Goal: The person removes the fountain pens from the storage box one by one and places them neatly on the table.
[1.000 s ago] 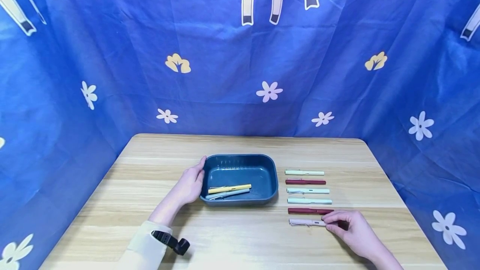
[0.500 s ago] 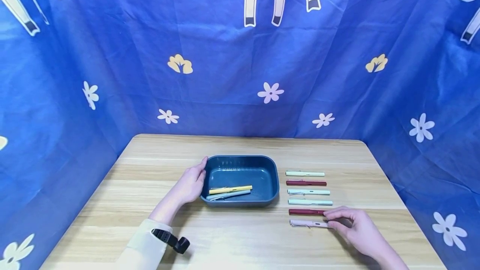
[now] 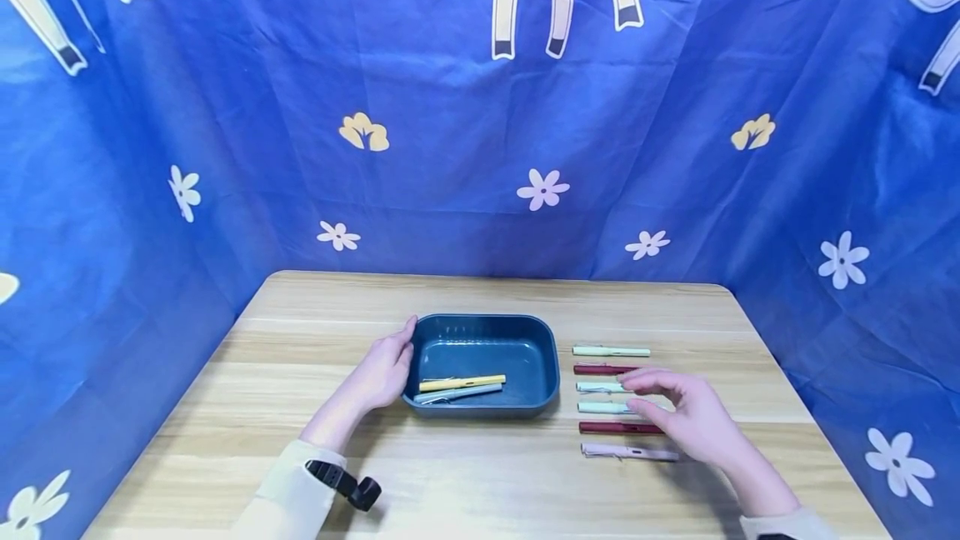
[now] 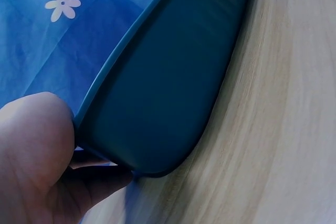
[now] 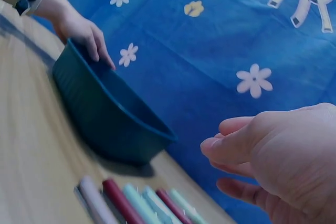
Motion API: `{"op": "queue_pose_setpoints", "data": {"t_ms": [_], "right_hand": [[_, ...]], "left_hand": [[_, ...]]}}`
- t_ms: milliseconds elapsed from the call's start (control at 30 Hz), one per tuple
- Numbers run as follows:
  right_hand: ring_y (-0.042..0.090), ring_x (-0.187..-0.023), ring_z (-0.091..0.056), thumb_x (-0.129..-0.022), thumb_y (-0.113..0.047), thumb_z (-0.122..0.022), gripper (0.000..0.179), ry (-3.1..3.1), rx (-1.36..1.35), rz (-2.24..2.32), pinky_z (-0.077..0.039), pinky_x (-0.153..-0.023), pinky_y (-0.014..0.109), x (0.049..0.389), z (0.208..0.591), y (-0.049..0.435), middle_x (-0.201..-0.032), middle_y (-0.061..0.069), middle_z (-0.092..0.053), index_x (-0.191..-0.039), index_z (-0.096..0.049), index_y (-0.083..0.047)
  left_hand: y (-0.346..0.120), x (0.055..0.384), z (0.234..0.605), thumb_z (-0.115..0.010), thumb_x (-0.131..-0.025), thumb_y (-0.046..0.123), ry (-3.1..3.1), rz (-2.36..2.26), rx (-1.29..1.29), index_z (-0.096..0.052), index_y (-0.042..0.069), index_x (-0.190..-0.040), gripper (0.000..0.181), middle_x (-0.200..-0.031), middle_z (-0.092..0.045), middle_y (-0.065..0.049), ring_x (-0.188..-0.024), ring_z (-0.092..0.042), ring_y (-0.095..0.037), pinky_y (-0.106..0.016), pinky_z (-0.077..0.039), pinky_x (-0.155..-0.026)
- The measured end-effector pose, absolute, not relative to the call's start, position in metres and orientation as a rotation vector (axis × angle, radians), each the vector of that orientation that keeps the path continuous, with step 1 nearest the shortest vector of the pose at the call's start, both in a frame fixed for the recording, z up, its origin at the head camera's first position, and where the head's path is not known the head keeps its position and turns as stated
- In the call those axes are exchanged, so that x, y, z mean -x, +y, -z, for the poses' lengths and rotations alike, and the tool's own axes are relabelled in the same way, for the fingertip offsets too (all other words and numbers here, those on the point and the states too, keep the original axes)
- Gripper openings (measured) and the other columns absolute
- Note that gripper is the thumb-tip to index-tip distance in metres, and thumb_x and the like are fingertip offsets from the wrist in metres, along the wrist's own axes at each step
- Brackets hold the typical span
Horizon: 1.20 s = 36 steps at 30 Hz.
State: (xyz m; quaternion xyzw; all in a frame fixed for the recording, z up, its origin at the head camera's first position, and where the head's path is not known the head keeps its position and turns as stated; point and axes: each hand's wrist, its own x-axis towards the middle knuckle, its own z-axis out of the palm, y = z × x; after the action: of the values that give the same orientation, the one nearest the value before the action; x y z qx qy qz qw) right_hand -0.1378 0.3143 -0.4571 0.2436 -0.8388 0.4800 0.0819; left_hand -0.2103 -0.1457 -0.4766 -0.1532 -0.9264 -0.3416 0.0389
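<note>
My left hand (image 3: 384,372) grips the left wall of a dark teal plastic box (image 3: 485,411), fingers over its rim. Inside the box lie a yellow pen (image 3: 468,382) and a light blue pen (image 3: 468,392), side by side. My right hand (image 3: 692,413) is over the row of pens to the right of the box, thumb and fingers apart with nothing between them. In the head view it overlaps the ends of two mint pens (image 3: 600,408). The lilac pen (image 3: 630,452) lies nearest me, with a dark red pen (image 3: 615,427) just beyond it.
Farther back in the row lie another dark red pen (image 3: 596,369) and a pale green pen (image 3: 611,351). All rest on a wooden table (image 3: 330,307). A blue patterned curtain (image 3: 450,215) encloses its back and sides.
My right hand has left the end of the lilac pen and moved back and left, up over the mint pens. The lilac pen stays on the table. My left hand keeps its grip.
</note>
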Motion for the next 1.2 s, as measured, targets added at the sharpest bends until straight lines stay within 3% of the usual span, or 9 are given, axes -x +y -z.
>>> {"op": "queue_pose_setpoints", "data": {"t_ms": [133, 367, 467, 633, 767, 933, 1200], "right_hand": [[0.015, -0.109, -0.064, -0.085, -0.012, -0.077, 0.022, -2.528, -0.718, -1.508, -0.052, -0.095, 0.025, 0.155, 0.449, 0.295, -0.113, -0.002, -0.071, -0.104, -0.075, -0.022], [0.038, -0.103, -0.066, -0.085, 0.007, -0.070, 0.023, -2.449, -0.790, -1.737, -0.057, -0.087, 0.042, 0.173, 0.425, 0.253, -0.117, 0.016, -0.068, -0.107, -0.072, -0.002], [0.040, -0.105, -0.064, -0.085, 0.010, -0.068, 0.022, -2.413, -0.847, -1.768, -0.056, -0.087, 0.046, 0.178, 0.416, 0.236, -0.116, 0.021, -0.067, -0.106, -0.071, 0.003], [0.034, -0.107, -0.065, -0.087, 0.005, -0.069, 0.022, -2.446, -0.826, -1.809, -0.056, -0.090, 0.043, 0.190, 0.415, 0.215, -0.116, 0.016, -0.068, -0.108, -0.072, -0.002], [0.039, -0.107, -0.064, -0.086, 0.007, -0.069, 0.025, -2.436, -0.819, -1.898, -0.056, -0.090, 0.040, 0.203, 0.424, 0.201, -0.114, 0.013, -0.069, -0.110, -0.072, -0.001], [0.047, -0.105, -0.062, -0.085, 0.007, -0.071, 0.027, -2.373, -0.883, -1.964, -0.058, -0.086, 0.038, 0.222, 0.450, 0.190, -0.111, 0.016, -0.070, -0.111, -0.071, 0.003], [0.044, -0.105, -0.063, -0.085, 0.003, -0.072, 0.027, -2.435, -0.889, -1.981, -0.059, -0.083, 0.029, 0.233, 0.461, 0.170, -0.111, 0.019, -0.069, -0.113, -0.071, 0.001]], "left_hand": [[-0.147, 0.210, 0.478, -0.039, -0.103, 0.007, -2.845, 1.037, 0.462, -0.026, -0.004, -0.151, 0.051, -0.148, -0.037, -0.026, -0.135, -0.040, -0.037, -0.049, -0.031, -0.113], [-0.147, 0.210, 0.478, -0.038, -0.103, 0.007, -2.857, 1.042, 0.447, -0.025, -0.004, -0.152, 0.051, -0.148, -0.037, -0.025, -0.135, -0.039, -0.036, -0.049, -0.031, -0.113], [-0.147, 0.209, 0.477, -0.038, -0.103, 0.008, -2.866, 1.036, 0.429, -0.026, -0.003, -0.152, 0.051, -0.148, -0.037, -0.024, -0.135, -0.039, -0.035, -0.048, -0.031, -0.113], [-0.147, 0.210, 0.475, -0.038, -0.103, 0.008, -2.872, 1.030, 0.433, -0.025, -0.002, -0.152, 0.052, -0.149, -0.037, -0.024, -0.136, -0.039, -0.035, -0.048, -0.031, -0.113], [-0.147, 0.210, 0.475, -0.039, -0.103, 0.009, -2.866, 1.025, 0.447, -0.026, -0.004, -0.151, 0.051, -0.147, -0.039, -0.025, -0.134, -0.041, -0.036, -0.048, -0.032, -0.112], [-0.147, 0.208, 0.475, -0.039, -0.103, 0.008, -2.864, 1.038, 0.448, -0.026, -0.005, -0.151, 0.051, -0.146, -0.039, -0.027, -0.134, -0.041, -0.036, -0.048, -0.032, -0.112], [-0.147, 0.208, 0.476, -0.039, -0.103, 0.008, -2.856, 1.056, 0.444, -0.026, -0.005, -0.151, 0.051, -0.146, -0.039, -0.027, -0.134, -0.041, -0.037, -0.049, -0.032, -0.112]]}}
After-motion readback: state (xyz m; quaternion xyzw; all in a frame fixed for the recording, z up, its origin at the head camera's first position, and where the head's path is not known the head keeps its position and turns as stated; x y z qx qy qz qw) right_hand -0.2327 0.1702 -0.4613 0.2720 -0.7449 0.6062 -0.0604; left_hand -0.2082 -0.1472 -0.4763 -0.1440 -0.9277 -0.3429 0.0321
